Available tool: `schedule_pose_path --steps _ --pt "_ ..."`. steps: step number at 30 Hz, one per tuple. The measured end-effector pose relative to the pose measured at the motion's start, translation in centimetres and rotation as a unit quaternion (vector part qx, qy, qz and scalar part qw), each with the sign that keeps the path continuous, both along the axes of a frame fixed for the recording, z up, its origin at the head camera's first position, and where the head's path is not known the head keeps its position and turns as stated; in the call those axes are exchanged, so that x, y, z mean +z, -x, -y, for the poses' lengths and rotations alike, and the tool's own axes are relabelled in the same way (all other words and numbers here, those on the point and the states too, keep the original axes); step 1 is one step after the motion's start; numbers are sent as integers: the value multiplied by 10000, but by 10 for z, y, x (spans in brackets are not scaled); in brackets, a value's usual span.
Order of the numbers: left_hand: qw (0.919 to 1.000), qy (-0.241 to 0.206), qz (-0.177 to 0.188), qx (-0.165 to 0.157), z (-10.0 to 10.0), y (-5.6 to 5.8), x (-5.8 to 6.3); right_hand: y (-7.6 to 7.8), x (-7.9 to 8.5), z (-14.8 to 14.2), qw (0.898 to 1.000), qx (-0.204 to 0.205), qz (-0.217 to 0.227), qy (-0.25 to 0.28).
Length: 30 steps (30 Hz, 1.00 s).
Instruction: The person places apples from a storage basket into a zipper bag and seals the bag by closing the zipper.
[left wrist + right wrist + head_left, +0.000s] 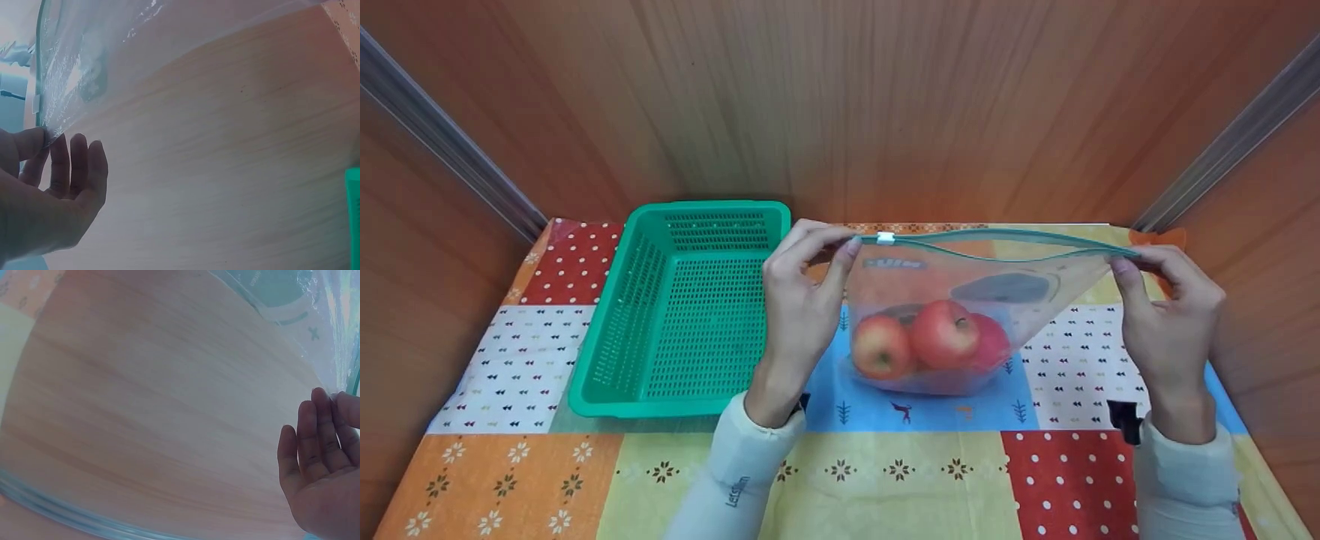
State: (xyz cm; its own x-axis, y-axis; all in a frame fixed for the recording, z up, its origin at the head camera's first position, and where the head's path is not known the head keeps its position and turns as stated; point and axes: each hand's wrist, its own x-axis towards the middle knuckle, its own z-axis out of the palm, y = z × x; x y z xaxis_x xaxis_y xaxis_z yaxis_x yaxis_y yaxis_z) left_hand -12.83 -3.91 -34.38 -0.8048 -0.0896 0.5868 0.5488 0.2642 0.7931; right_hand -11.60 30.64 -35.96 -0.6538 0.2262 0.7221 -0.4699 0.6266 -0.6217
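A clear zip bag (930, 274) with a green zip edge hangs between both hands, several red apples (945, 335) lying in its bottom. My left hand (804, 292) pinches the bag's upper left corner between thumb and finger, close to the white slider (886, 238). At the upper right corner, my right hand (1174, 322) pinches the other end of the edge. The bag's mouth gapes along the middle. In the left wrist view, the left hand (62, 185) has its corner at the thumb tip. The right wrist view shows the right hand (323, 461) on the opposite corner.
To the left stands a green plastic basket (675, 409) with nothing in it, beside the left hand. A patterned cloth (885, 480) covers the table. Wooden panels (840, 112) rise at the back and both sides. An orange object (1162, 240) is partly hidden behind the right hand.
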Motion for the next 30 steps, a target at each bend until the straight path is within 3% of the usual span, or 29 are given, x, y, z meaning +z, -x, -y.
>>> schedule_pose_path --steps 15,25,30 --pt "9949 -862 329 -415 -2 1 -3 -2 -1 2 9999 -3 82 60" --pt "9946 -946 317 -299 -3 -3 -2 -11 4 11 9995 -185 59 258" --pt "9947 -964 300 -194 -4 -4 -2 -22 11 26 9988 -436 -196 141"
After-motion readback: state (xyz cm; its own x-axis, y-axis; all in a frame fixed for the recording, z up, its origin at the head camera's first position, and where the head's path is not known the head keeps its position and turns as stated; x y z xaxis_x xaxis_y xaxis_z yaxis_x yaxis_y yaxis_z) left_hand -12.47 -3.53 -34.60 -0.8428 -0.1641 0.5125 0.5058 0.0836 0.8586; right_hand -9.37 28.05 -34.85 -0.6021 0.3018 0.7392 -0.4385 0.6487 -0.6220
